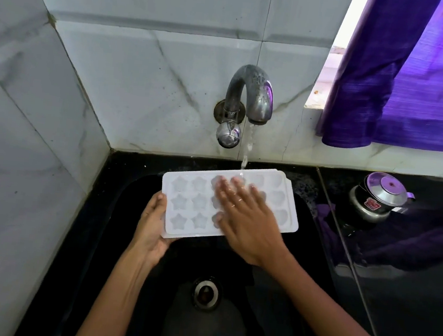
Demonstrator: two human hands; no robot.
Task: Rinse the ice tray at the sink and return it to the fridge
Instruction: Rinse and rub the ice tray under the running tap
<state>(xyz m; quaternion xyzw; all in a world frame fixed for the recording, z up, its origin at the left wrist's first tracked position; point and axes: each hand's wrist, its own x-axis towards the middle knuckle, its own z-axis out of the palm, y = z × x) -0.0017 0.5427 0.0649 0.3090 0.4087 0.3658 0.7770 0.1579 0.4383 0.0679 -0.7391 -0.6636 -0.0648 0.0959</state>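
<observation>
A white plastic ice tray (189,202) with star-shaped and heart-shaped cells is held level over the black sink (117,211). My left hand (151,226) grips its left short end from below. My right hand (242,216) lies flat on the tray's middle, fingers spread over the cells, blurred by motion. Water runs from the metal tap (250,94) in a thin stream (247,146) onto the tray's far edge, just beyond my right fingertips. The tray's right part shows past my right hand.
The sink drain (206,292) lies below the tray. A small steel pot with a lid (378,198) stands on the black counter (420,298) at the right. A purple curtain (404,77) hangs at the upper right. Marble-patterned tiled walls (28,120) close the left and back.
</observation>
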